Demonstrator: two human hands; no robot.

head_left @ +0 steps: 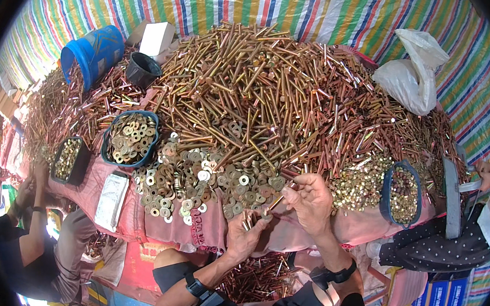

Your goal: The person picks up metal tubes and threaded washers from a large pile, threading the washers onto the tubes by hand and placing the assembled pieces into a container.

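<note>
In front of the heap's near edge, my right hand (309,204) pinches a brass-coloured bolt (277,201) between thumb and fingers. Its lower end points down and left to a small grey washer (267,214) at the fingertips of my left hand (245,234). The left fingers are curled closed; whatever else lies inside them is hard to make out. Loose flat washers (186,178) are spread just beyond my left hand, some hanging over the pink cloth edge. A pile of shiny nuts (361,186) lies to the right of my right hand.
A large heap of long bolts (239,89) fills the table. Around it are a tub of washers (130,139), tubs of nuts (403,194) (69,159), a blue bucket (94,55) and a white sack (413,74). More bolts (256,280) lie below my hands. People sit at both sides.
</note>
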